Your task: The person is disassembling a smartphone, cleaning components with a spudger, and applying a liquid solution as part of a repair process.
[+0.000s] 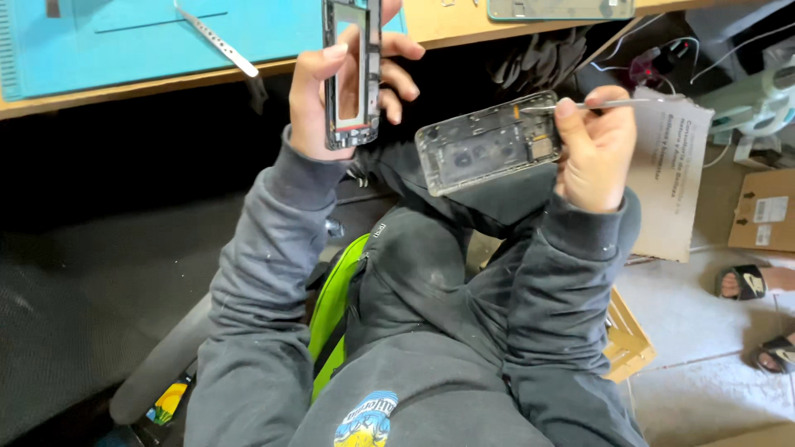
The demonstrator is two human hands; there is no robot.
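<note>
Left hand [331, 91]: sitting upper centre of the frame, fingers curling shut around a phone frame [354, 74]; thumb pressing along its left edge, fingertips wrapping the right edge.
Phone frame: standing upright in that hand, dark rimmed, its middle showing as an open window.
Right hand [595, 153]: sitting right of centre, fingers closing on both a phone back plate [489, 142] and a pair of tweezers [592, 105].
Phone back plate: lying tilted between the two hands, silvery and pale, its right end resting under the right thumb, above the lap.
Tweezers: lying nearly level, thin and metallic, tip touching the upper right corner of the plate.
Blue mat [149, 33]: covering the wooden bench [464, 21] at upper left; a second metal tool [217, 43] is lying slantwise on it.
Glass panel [560, 8]: resting on the bench at the top edge, right of centre.
Paper sheet [675, 178]: hanging at right, white, rectangular, bearing dark printed lines.
Cardboard box [762, 211]: sitting at far right, brown, carrying a small white label.
Sandalled feet [758, 285]: another person's, showing at lower right on the tiled floor.
Wooden crate [629, 339]: sitting beside the right elbow.
</note>
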